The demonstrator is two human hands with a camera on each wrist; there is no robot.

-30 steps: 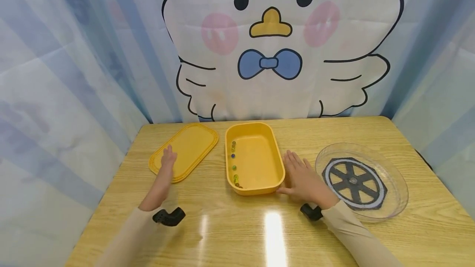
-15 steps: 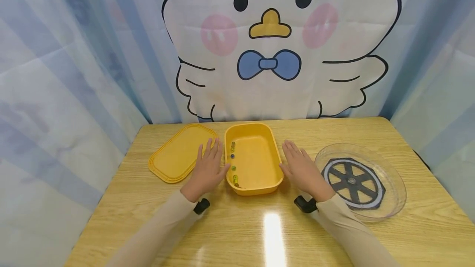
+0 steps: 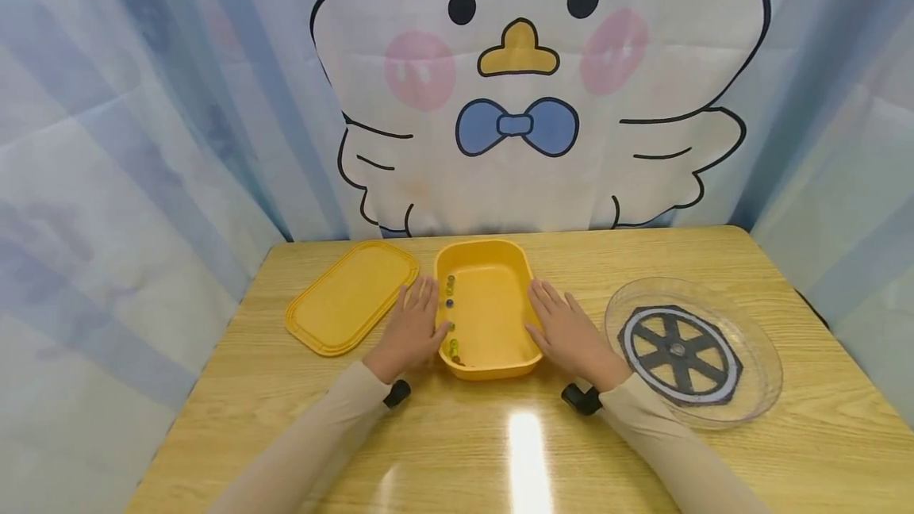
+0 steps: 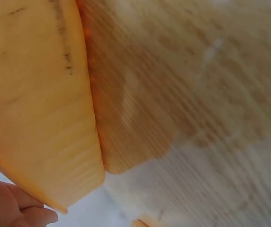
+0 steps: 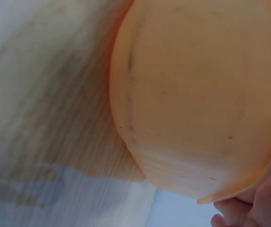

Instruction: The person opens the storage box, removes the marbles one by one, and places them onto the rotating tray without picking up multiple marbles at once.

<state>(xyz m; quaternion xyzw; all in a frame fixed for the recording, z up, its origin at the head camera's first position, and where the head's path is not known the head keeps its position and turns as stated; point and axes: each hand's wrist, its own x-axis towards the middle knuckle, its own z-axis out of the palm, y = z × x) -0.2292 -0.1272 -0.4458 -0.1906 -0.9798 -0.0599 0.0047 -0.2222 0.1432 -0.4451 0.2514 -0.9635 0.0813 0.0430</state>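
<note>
In the head view the left hand (image 3: pixel 408 333) and right hand (image 3: pixel 577 339) have closed in, straight fingers along the left and right sides of the yellow tub (image 3: pixel 493 373) mid-counter, seemingly bracing it; in the left wrist view fingers touch its rim, in the right wrist view likewise, neither clenched

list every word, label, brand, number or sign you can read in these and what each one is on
None: no view shows readable text, numbers or signs.
Yellow bin: dark marks outside, seen in the wrist views; they form no letters I can read.
Yellow lid: no lettering visible.
Clear round dish: a dark wheel pattern, no text visible.
Curtain: a cartoon bird, no words visible.
</note>
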